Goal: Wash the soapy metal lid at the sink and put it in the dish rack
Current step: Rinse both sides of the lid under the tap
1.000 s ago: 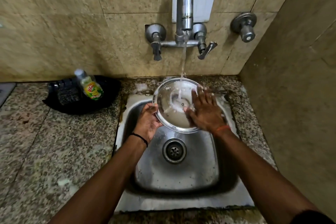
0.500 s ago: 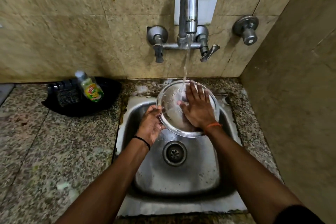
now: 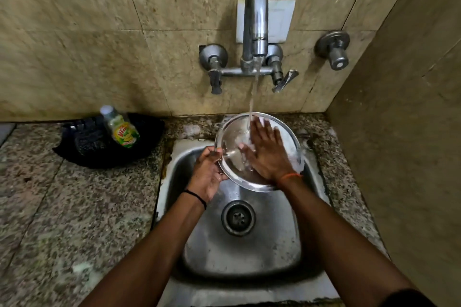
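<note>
A round metal lid (image 3: 230, 142) is tilted over the back of the steel sink (image 3: 249, 252), under running water from the tap (image 3: 255, 22). My left hand (image 3: 207, 172) grips the lid's left rim. My right hand (image 3: 268, 154) lies flat on the lid's inner face, fingers spread, with the water stream falling at its fingertips. Foam clings to the lid's right edge. No dish rack is in view.
A dish-soap bottle (image 3: 119, 127) lies in a black tray (image 3: 149, 142) on the granite counter (image 3: 62, 207) to the left. Tiled walls close in behind and on the right. A separate wall valve (image 3: 334, 50) sticks out at the right of the tap.
The lid has been lifted slightly toward the back of the sink. My right hand has slid from the lid's lower right up across its face, into the stream.
</note>
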